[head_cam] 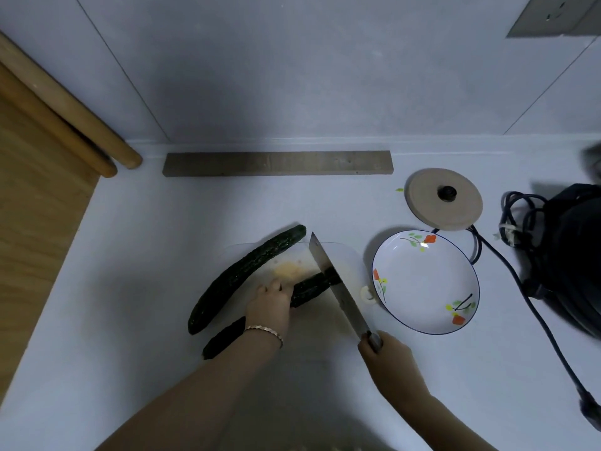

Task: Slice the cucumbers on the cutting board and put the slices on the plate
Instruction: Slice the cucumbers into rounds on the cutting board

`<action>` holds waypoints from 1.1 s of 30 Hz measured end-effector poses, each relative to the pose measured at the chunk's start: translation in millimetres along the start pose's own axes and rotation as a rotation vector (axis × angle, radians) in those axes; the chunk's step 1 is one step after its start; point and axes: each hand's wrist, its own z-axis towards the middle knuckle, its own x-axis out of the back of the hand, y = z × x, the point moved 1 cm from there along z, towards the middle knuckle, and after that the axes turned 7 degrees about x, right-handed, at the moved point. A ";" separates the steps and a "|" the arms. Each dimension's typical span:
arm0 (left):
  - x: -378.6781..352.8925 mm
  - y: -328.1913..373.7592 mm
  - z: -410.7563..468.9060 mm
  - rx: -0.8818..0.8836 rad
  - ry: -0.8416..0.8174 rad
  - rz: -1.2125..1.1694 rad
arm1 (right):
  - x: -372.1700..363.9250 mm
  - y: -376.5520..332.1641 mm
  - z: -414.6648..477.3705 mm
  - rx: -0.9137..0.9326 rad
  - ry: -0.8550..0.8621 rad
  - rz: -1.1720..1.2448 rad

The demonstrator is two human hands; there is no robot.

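Observation:
Two dark green cucumbers lie on a pale translucent cutting board (344, 255). The far cucumber (244, 275) lies loose, slanting up to the right. My left hand (270, 304) presses down on the near cucumber (312, 286), hiding its middle. My right hand (377, 349) grips the handle of a cleaver-style knife (335, 284). Its blade rests across the near cucumber's right end. A white plate with flower prints (426, 281) sits just right of the board, with no slices in it.
A round beige lid with a black knob (444, 198) lies behind the plate. A black appliance (572, 255) with a coiled cord (520, 288) stands at the right. A grey wooden strip (278, 163) lies along the back wall. A wooden cabinet (35, 206) borders the left.

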 end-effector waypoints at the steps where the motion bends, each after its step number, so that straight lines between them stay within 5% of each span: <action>1: -0.5 0.4 0.5 0.003 -0.005 -0.003 | -0.4 -0.8 3.9 -0.026 -0.006 0.061; 4: 2.7 0.6 -0.5 0.016 -0.049 -0.014 | 5.8 -2.8 13.7 -0.105 -0.025 0.248; 7: 14.6 1.7 -1.5 -0.027 0.010 -0.126 | 20.6 -3.2 13.3 -0.017 0.043 0.097; 11: 61.6 6.2 -0.6 -0.308 0.810 -0.458 | 44.4 -10.0 3.1 0.129 0.094 -0.288; 13: 93.7 9.7 2.7 -0.461 0.908 -0.450 | 54.7 -16.3 -0.3 0.207 0.096 -0.515; 15: 119.0 16.8 11.7 -0.519 0.624 -0.399 | 65.0 -23.4 0.6 0.273 0.087 -0.661; 17: 123.5 25.3 27.8 -0.389 0.204 -0.260 | 75.2 -26.7 5.3 0.325 0.079 -0.738; 19: 115.4 35.5 43.7 -0.295 0.026 -0.042 | 80.3 -24.5 11.4 0.367 0.093 -0.771; 26: 82.1 66.9 77.8 -0.219 -0.176 0.033 | 91.0 -17.5 22.8 0.456 0.097 -0.862; 33: 55.6 93.6 89.7 -0.190 -0.211 -0.007 | 91.6 -6.0 30.2 0.487 0.112 -0.804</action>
